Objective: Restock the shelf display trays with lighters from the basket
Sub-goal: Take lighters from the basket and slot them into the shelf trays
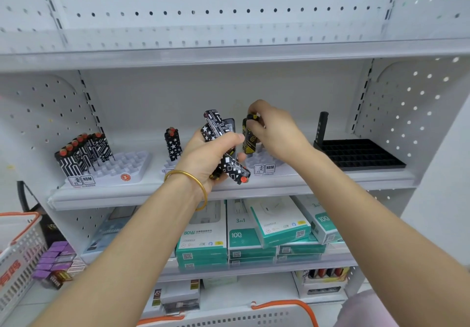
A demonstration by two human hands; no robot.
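My left hand (206, 156) grips a bundle of black-and-white patterned lighters (223, 146) in front of the middle shelf. My right hand (274, 128) pinches the top of a black-and-yellow lighter (248, 137), holding it upright over the third white display tray (264, 165). The left white tray (119, 169) holds a row of circuit-pattern lighters (84, 152) with red caps. A second white tray (169, 167), partly hidden by my left hand, carries a few star-pattern lighters (173, 144). A black tray (358, 153) stands at the right with one dark lighter (321, 125) at its back left corner.
A white basket with orange handles (279, 312) sits at the bottom edge; another basket (17, 255) stands at the left. Green-and-white boxes (254, 235) fill the shelf below. Purple packs (53, 260) lie lower left. The upper shelf lip (229, 55) overhangs the trays.
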